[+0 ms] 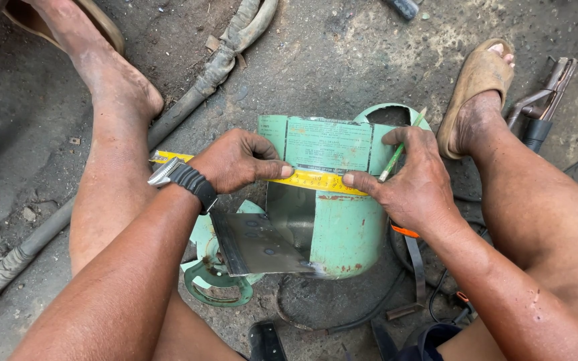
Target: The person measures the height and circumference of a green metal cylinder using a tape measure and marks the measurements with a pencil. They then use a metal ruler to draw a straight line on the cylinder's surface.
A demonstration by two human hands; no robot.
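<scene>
we press a yellow measuring tape (pixel 316 179) flat across the green cylinder (pixel 342 227) lying on the floor between our legs. left hand (pixel 235 160) grip pins one end; right hand (pixel 413 180) pins the other and holds a green pencil (pixel 399 152).

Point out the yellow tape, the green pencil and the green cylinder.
Tape (pixel 319 179): head view, on the stretch between the two thumbs.
Pencil (pixel 396 157): head view, on its shaft above the right fingers.
Cylinder (pixel 346 234): head view, on its green side wall.
</scene>
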